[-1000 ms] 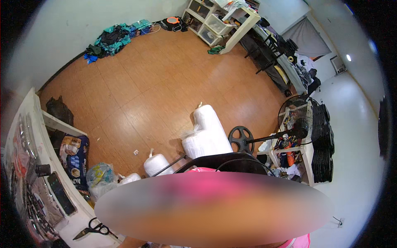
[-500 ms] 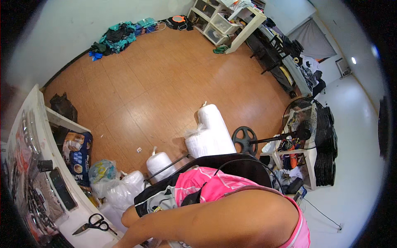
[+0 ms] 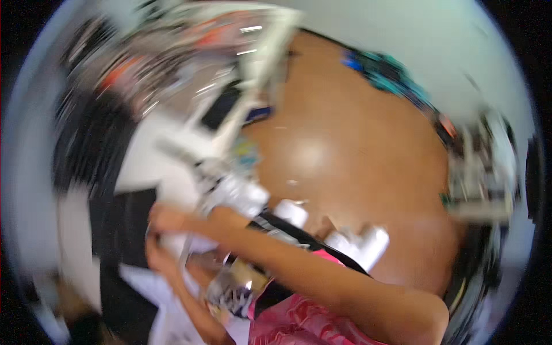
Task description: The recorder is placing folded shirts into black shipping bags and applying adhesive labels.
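Observation:
The whole picture is smeared by motion. My right hand [image 3: 168, 219] and my left hand [image 3: 161, 257] are close together, one just beyond the other, over the right edge of a black flat piece, seemingly fabric [image 3: 123, 227], on the white table [image 3: 152, 155]. Their fingers are too blurred to read, and whether they grip the black edge cannot be made out. White material [image 3: 149, 284] lies below my left hand. Between my forearms, near my lap, is a clear plastic bag [image 3: 236, 284] with mixed contents.
A dark phone [image 3: 221, 109] lies on the table, beside plastic-wrapped goods [image 3: 184, 69]. A dark ribbed stack [image 3: 92, 138] stands to the left. White wrapped bundles [image 3: 290, 213] sit on the brown floor [image 3: 345, 149]. Teal and dark cloth [image 3: 385, 72] lies along the wall.
My view has swung left, toward the table. Both hands now show over the black piece; earlier they were cut off at the lower edge. The scissors are no longer distinct.

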Demonstrator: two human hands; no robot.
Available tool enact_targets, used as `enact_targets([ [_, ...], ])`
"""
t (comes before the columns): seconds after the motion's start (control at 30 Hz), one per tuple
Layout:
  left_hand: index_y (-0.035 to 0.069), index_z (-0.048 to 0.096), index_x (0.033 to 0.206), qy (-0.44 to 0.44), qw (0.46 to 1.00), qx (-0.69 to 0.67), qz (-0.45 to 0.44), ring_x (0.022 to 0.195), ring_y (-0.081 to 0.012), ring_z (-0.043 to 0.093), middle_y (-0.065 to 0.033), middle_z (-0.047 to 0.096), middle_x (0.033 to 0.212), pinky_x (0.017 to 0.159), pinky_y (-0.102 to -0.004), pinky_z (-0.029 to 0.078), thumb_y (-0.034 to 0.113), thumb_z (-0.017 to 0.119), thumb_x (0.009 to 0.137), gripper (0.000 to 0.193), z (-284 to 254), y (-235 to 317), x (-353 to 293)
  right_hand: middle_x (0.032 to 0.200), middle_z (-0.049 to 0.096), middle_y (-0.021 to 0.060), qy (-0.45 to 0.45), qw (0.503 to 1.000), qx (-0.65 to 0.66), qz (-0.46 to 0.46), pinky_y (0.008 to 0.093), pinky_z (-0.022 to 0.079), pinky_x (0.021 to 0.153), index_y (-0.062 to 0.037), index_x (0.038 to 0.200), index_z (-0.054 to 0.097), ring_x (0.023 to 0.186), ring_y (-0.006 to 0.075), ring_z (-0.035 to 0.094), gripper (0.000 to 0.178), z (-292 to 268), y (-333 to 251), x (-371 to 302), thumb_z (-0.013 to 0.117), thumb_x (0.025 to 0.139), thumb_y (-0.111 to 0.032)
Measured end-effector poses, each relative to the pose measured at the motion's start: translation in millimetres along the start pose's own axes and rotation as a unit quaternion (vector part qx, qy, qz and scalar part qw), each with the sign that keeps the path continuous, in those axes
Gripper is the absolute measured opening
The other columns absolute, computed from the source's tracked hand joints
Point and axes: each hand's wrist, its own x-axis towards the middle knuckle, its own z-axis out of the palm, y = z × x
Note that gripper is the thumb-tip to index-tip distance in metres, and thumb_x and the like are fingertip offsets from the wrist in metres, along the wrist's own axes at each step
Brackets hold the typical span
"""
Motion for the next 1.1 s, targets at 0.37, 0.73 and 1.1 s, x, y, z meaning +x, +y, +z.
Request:
enact_targets([
  [0.37, 0.003, 0.058, 0.122, 0.114, 0.977, 0.165, -0.077, 0.127, -0.0347, 0.043, -0.0171, 0.051, 0.132, 0.107, -0.0501, 0.029, 0.005, 0.061, 0.073, 0.049, -4.1, -3.9, -38.3, 0.114, 0.061, 0.0145, -0.044, 0.995, -0.088, 0.004, 0.0423, 0.038, 0.099, -0.0044, 0.101, 0.065, 0.113, 0.0298, 0.053, 0.03, -23.9, -8.4, 4.8, 0.061, 0.073, -0.013],
  [0.73, 0.001, 0.067, 0.1, 0.173, 0.973, 0.081, -0.126, 0.093, -0.0354, 0.062, -0.0183, 0.066, 0.099, 0.082, -0.0408, 0.049, -0.004, 0.061, 0.07, 0.031, -62.5, -12.7, -47.3, 0.097, 0.067, 0.0037, 0.006, 0.991, -0.125, 0.04, 0.0527, 0.028, 0.104, -0.0118, 0.084, 0.069, 0.107, 0.024, 0.056, 0.009, -32.3, 3.3, 8.5, 0.065, 0.077, -0.013],
  [1.1, 0.001, 0.065, 0.098, 0.225, 0.968, 0.035, -0.107, 0.08, -0.0292, 0.064, -0.0131, 0.066, 0.085, 0.076, -0.0375, 0.05, -0.006, 0.066, 0.069, 0.03, -113.9, -26.8, -23.4, 0.084, 0.068, 0.0106, 0.035, 0.999, -0.017, 0.018, 0.0414, 0.045, 0.084, -0.0058, 0.085, 0.067, 0.083, 0.0292, 0.063, 0.008, -66.5, 21.2, 67.1, 0.065, 0.077, -0.007],
])
